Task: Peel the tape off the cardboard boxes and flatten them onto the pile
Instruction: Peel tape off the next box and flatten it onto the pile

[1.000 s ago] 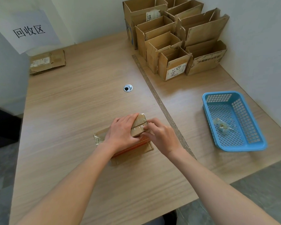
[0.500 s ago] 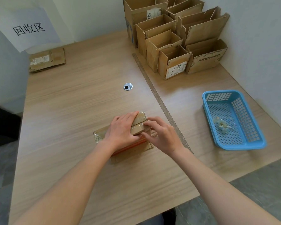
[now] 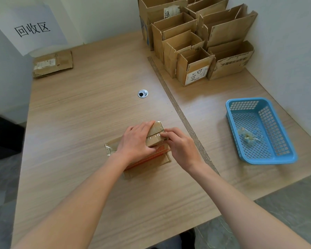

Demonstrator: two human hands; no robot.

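Fingers of the left hand (image 3: 136, 141) curl over the top of a small taped cardboard box (image 3: 155, 135), with the thumb on its near side, so the hand grips the box and holds it down. At the box's right end, the fingertips of the right hand (image 3: 180, 147) are bunched together against the clear tape (image 3: 153, 136) that runs across the top; whether they have a tape edge pinched cannot be told. The box sits just below the centre of the frame on the wooden table (image 3: 90, 112), on top of a flatter piece of cardboard (image 3: 147, 168) with an orange stripe along its near edge.

In the upper left of the frame, a pile of flattened cardboard (image 3: 52, 64) lies on the table below a white paper sign (image 3: 28, 26) with dark characters, fixed to the wall. In the upper right, a cluster of open cardboard boxes (image 3: 196, 44) stands upright against the wall, some bearing white labels. At the right edge of the frame a blue plastic basket (image 3: 230, 112) rests on the table, well apart from the hands, with a crumpled wad of clear tape (image 3: 248, 136) in it. A round metal grommet (image 3: 142, 93) is set in the tabletop above the hands, and a long seam strip (image 3: 180, 112) runs diagonally across the table between the hands and the basket.
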